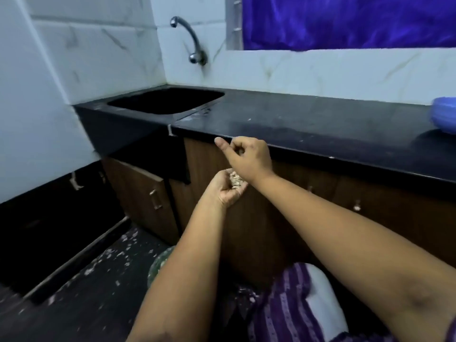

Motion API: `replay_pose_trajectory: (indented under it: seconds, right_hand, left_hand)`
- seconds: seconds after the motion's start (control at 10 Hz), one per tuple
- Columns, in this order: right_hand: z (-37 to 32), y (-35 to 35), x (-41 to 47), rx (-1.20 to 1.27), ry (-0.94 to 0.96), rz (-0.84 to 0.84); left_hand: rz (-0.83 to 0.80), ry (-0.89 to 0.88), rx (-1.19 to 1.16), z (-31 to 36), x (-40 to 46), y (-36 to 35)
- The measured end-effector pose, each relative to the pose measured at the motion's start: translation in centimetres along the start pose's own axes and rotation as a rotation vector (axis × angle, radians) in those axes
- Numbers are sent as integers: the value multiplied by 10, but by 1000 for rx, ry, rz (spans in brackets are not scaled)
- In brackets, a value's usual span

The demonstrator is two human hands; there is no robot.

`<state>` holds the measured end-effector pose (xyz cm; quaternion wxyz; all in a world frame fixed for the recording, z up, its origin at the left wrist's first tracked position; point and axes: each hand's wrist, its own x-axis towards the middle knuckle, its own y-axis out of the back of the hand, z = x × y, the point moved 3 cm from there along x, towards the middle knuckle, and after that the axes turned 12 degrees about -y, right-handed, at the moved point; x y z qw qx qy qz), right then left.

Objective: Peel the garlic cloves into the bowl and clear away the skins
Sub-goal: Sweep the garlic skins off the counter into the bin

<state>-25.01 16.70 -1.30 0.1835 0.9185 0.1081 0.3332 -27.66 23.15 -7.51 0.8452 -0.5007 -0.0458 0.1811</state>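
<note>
Left hand [228, 187] cups garlic skins [235, 180]; right hand [246, 156] curled, contents unclear | countertop [308, 124] behind

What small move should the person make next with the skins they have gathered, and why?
Probably drop the right hand's pinch into the cupped left hand, which already holds garlic skins; the right hand sits just above it, and more skins litter the floor.

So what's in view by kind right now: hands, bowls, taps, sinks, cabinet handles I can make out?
Hands: 2, left hand cupping garlic skins, right hand by the counter edge
Blue bowls: 1
Taps: 1
Sinks: 1
Cabinet handles clearly visible: 1
Total: 6
</note>
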Motion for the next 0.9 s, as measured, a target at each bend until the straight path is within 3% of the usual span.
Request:
replay_pose_trajectory:
  seconds: [0.1, 0.2, 0.3, 0.6, 0.7, 0.9]
  right_hand:
    - [-19, -71, -11, -44, -80, -239]
    - [-26, -147, -27, -27, -173, -558]
    - [-26, -209, -43, 41, -298, -772]
    - [18, -258, -41, 90, -463, -879]
    - [45, -255, -34, 199, -659, -824]
    - [73, -243, -20, 320, -788, -430]
  left_hand:
    - [168, -132, 52, 51, -5, 62]
    - [451, -184, 285, 90, -10, 143]
    - [691, -137, 509, 106, -23, 220]
    - [938, -89, 562, 97, -24, 319]
    - [1022, -20, 640, 90, -16, 362]
    - [1227, -170, 681, 95, -36, 325]
